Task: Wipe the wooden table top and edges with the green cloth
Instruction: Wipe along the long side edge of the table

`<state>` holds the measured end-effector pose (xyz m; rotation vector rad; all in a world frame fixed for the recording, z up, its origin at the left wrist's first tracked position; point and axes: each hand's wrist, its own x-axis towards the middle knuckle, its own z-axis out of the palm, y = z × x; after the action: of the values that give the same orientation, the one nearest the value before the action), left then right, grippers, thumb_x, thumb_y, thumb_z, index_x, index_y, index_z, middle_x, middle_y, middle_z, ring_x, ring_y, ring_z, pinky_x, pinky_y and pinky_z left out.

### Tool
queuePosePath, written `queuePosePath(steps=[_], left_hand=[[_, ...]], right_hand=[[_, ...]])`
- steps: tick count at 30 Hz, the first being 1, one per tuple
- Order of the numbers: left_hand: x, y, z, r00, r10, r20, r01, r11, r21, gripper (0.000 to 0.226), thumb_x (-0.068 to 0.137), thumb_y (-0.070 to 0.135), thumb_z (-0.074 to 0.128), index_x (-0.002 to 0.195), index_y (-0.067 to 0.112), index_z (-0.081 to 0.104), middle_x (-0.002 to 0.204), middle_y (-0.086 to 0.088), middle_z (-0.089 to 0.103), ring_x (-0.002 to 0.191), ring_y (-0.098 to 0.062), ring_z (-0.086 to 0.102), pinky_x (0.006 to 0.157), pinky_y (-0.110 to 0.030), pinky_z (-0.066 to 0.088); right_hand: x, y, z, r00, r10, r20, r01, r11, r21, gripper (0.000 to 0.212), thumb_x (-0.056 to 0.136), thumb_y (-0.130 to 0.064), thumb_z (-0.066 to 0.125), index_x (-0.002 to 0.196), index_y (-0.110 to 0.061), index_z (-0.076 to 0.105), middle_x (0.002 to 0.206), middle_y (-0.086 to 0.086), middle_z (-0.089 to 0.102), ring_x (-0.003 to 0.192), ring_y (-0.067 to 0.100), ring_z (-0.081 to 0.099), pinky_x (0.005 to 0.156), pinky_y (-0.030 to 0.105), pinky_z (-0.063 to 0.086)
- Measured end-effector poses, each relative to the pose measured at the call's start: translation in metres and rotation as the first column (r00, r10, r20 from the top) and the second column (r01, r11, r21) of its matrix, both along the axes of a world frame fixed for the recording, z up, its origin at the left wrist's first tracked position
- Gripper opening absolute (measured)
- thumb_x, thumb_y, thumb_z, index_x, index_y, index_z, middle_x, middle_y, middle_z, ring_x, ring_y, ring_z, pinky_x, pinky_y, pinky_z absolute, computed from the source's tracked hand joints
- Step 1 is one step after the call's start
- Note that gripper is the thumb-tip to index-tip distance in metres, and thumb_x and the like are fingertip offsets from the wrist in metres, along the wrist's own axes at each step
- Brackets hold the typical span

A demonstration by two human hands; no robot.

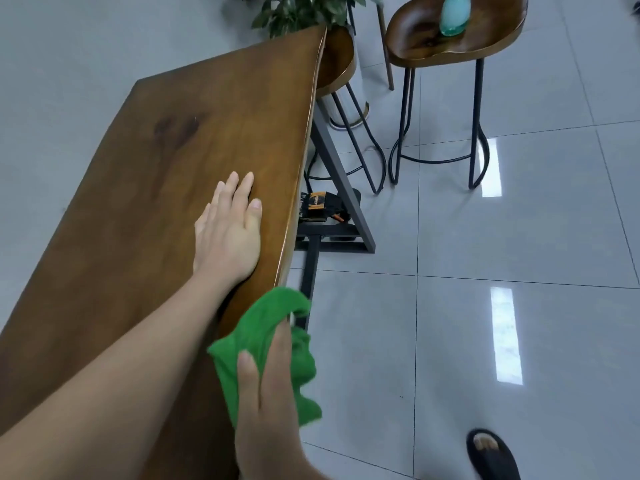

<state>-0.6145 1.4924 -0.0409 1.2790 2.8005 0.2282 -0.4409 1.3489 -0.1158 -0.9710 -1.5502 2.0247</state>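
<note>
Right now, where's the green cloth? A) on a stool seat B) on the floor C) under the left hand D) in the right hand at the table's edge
D: the right hand holds the green cloth at the edge of the wooden table; the left hand lies bare on top.

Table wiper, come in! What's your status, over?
Left hand flat on wooden table top. Right hand holds green cloth against its edge. Nothing on the edge ahead.

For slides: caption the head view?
Left hand flat on the wooden table top; right hand holds the green cloth at its side edge.
</note>
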Motion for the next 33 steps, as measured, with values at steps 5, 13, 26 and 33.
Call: queuePosePath(steps=[5, 13, 26, 33], left_hand=[[0.001, 0.001, 0.003, 1.0, 0.003, -0.009, -0.004, 1.0, -0.024, 0.058, 0.119, 0.05, 0.018, 0.174, 0.036, 0.021, 0.183, 0.01, 0.014, 0.169, -0.014, 0.009, 0.135, -0.05, 0.01], [0.001, 0.005, 0.002, 1.0, 0.026, -0.003, -0.026, 0.999, -0.029, 0.057, 0.118, 0.049, 0.02, 0.174, 0.038, 0.021, 0.182, 0.014, 0.014, 0.168, -0.011, 0.008, 0.135, -0.052, 0.012], [-0.002, 0.003, 0.001, 1.0, 0.021, -0.009, -0.022, 0.999, -0.036, 0.056, 0.118, 0.048, 0.02, 0.174, 0.038, 0.023, 0.182, 0.012, 0.014, 0.169, -0.011, 0.007, 0.133, -0.045, 0.01], [0.009, -0.022, 0.013, 0.995, 0.05, 0.087, -0.056, 0.996, 0.072, 0.056, 0.118, 0.047, 0.025, 0.173, 0.036, 0.027, 0.182, 0.011, 0.018, 0.169, -0.01, 0.007, 0.136, -0.052, 0.016]], right_hand=[[0.002, -0.033, -0.001, 0.994, 0.044, 0.099, -0.048, 0.998, 0.041, 0.074, 0.096, -0.089, 0.001, 0.156, -0.063, -0.035, 0.181, -0.018, 0.007, 0.165, 0.0, 0.017, 0.134, 0.036, 0.024], [-0.037, 0.109, 0.026, 0.987, -0.127, -0.1, 0.12, 0.99, -0.072, 0.07, 0.117, -0.053, 0.033, 0.176, -0.038, -0.003, 0.183, -0.016, 0.012, 0.168, 0.004, 0.011, 0.138, 0.045, 0.018], [-0.106, 0.26, 0.024, 0.985, -0.126, -0.121, 0.13, 0.991, 0.028, 0.069, 0.12, -0.033, 0.037, 0.176, -0.014, 0.001, 0.185, 0.005, 0.008, 0.17, 0.019, 0.011, 0.135, 0.034, 0.014], [-0.04, 0.136, 0.021, 0.992, -0.062, -0.107, 0.065, 0.998, 0.024, 0.073, 0.119, -0.043, 0.036, 0.176, -0.027, -0.007, 0.185, -0.012, -0.004, 0.166, -0.001, -0.004, 0.12, 0.004, -0.003]])
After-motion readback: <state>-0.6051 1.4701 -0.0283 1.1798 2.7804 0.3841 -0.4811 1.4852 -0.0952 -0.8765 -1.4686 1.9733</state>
